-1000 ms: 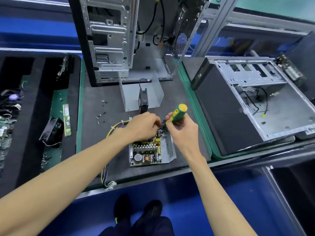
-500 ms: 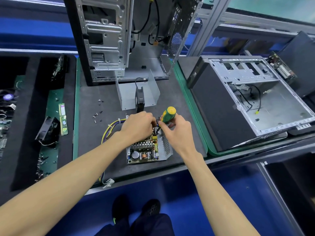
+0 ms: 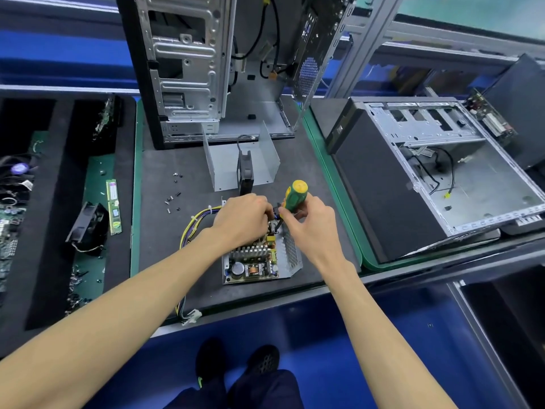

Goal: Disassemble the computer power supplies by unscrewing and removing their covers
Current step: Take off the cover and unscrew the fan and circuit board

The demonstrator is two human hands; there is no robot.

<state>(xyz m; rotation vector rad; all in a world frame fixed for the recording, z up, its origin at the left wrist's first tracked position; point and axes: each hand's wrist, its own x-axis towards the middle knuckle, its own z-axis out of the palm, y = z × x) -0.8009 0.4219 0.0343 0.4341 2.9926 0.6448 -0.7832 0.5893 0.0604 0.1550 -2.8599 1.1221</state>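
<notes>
Two hands at work over an opened power supply (image 3: 259,261) near the front edge of the dark mat (image 3: 165,255), circuit board bared, perforated side wall upright on its right. Left hand (image 3: 241,219) curled down onto the far end of the unit, fingertips hidden among the parts there; probably steadying it, though whether pinching a wire or only pressing cannot be told. Right hand (image 3: 312,228) wrapped round the green-and-yellow screwdriver (image 3: 292,202), shaft slanting down to the far right corner of the board, tip buried behind the fingers. Removed cover (image 3: 236,160) standing farther back with a black fan (image 3: 245,172) propped against it; loose screws (image 3: 174,196) scattered to the left, well apart from the unit.

Likely risks: tip camming out of the screw head if held at this slant, then skidding onto board components or into the left fingers close beside it. Freed screw dropping among the heatsink fins. Wire bundle (image 3: 197,222) tugging the unit sideways if the steadying grip slackens.
</notes>
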